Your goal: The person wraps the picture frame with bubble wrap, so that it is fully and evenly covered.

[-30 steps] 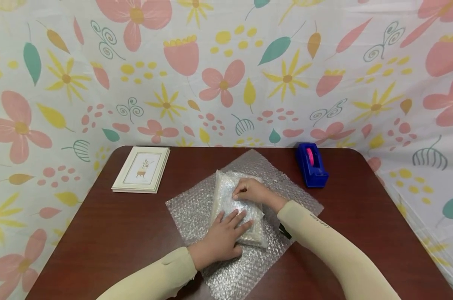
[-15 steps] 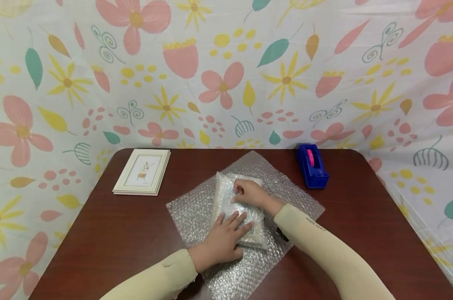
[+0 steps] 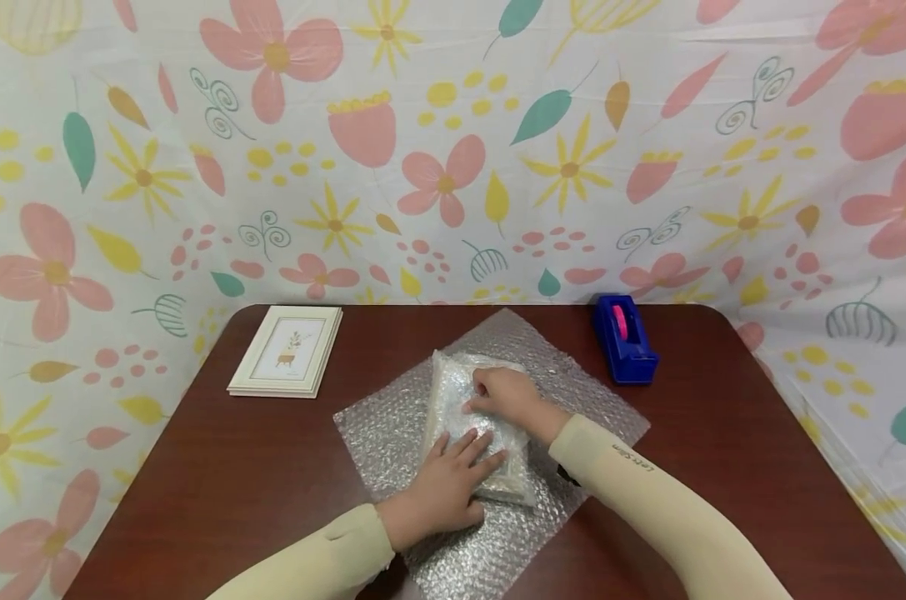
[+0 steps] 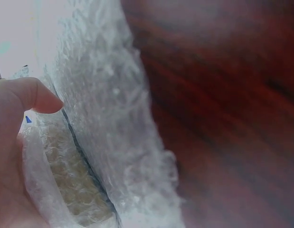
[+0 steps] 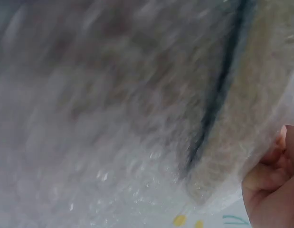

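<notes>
Package [image 3: 453,397] stays under the spread left hand [image 3: 443,487], the curled, empty right hand [image 3: 511,397] shifted slightly.

parcel [image 3: 449,393] 1 | bubble-wrap sheet [image 3: 498,542] 1 | dispenser [image 3: 627,346] 1 | frames [image 3: 287,350] 1+ | table [image 3: 265,483] 1

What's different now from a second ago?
Very little. The right hand, its fingers curled, has shifted slightly on the wrapped package, seemingly toward the person. Everything sits slightly lower in the head picture because the view itself drifted. Nothing was visibly grabbed or released. The left hand stays spread on the package; the bubble wrap, tape dispenser and picture frame stayed put.
</notes>
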`<act>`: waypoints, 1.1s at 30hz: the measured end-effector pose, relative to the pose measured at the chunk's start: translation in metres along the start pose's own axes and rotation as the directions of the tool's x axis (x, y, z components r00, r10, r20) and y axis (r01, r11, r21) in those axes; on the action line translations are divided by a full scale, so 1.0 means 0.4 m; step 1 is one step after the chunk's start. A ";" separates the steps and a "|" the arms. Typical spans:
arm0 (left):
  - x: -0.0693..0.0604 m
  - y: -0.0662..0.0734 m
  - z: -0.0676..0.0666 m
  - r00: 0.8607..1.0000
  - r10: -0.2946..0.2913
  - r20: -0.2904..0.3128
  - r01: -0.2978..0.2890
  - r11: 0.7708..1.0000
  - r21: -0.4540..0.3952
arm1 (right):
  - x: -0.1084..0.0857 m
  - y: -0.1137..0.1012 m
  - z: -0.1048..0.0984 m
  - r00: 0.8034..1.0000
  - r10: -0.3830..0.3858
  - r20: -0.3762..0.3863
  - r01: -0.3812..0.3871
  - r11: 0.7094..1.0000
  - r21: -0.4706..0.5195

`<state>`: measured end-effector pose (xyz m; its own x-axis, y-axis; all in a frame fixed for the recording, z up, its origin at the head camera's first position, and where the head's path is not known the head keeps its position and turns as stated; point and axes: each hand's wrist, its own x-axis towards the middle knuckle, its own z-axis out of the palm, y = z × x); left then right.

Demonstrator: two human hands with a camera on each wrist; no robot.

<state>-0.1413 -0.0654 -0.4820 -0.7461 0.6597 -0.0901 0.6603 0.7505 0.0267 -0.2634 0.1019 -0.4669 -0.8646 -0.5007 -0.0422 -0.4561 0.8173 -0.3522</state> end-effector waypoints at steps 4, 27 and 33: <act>-0.002 -0.003 0.001 1.000 -0.006 0.018 0.006 1.000 -0.012 | 0.001 0.012 -0.017 0.998 -0.054 0.028 0.051 0.994 0.095; -0.003 -0.004 -0.001 1.000 -0.004 0.011 0.004 1.000 -0.013 | -0.034 0.114 -0.055 0.993 -0.072 0.098 0.020 0.895 0.446; 0.000 -0.004 0.003 0.999 -0.013 0.031 0.013 1.000 -0.010 | -0.039 0.119 -0.049 0.996 -0.005 0.090 -0.041 0.865 0.500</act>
<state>-0.1422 -0.0667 -0.4832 -0.7514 0.6485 -0.1215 0.6496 0.7594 0.0356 -0.2757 0.1543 -0.4647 -0.8396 -0.5287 -0.1247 -0.2537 0.5846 -0.7706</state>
